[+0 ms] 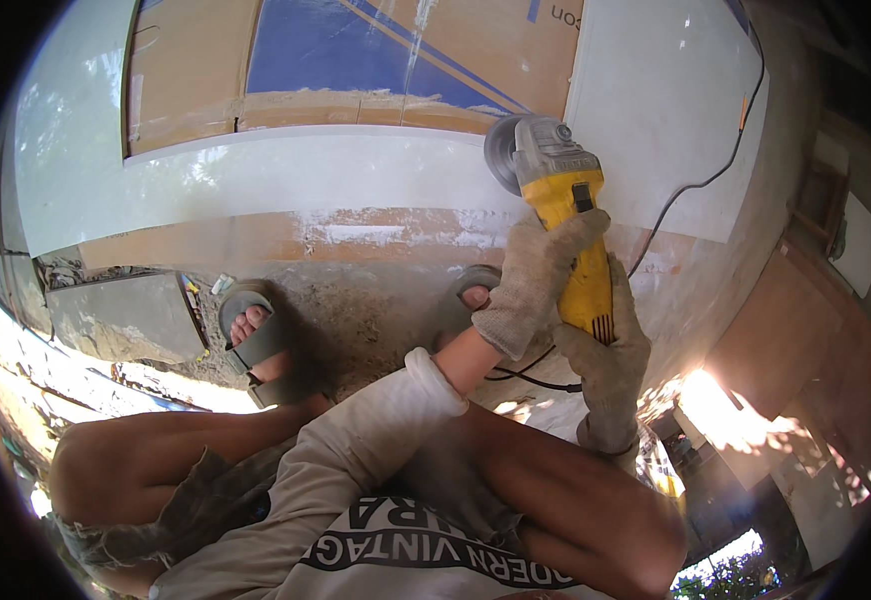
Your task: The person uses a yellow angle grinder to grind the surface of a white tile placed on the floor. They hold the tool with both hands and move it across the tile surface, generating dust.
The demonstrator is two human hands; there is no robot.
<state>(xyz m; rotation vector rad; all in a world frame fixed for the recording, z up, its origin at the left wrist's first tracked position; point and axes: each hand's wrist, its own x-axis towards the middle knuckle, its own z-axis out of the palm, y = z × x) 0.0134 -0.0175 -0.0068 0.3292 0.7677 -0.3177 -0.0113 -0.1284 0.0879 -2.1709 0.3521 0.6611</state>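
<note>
A yellow and grey angle grinder [574, 215] is held in both of my gloved hands. My left hand [536, 265] wraps its body near the switch, thumb along the top. Lower down, my right hand [611, 365] grips the rear end of the body. The grinder's round disc [502, 155] is at the inner edge of a large white panel [256, 178]; I cannot tell whether it touches. A rectangular opening in the panel shows brown and blue cardboard [326, 65] with white dust on it.
A black cord [678, 190] runs over the panel's right side, with an orange piece on it. Cardboard [386, 235] dusted white lies along the near edge. My sandalled feet [256, 325] stand on rough ground just before it. A grey slab [126, 318] lies at the left.
</note>
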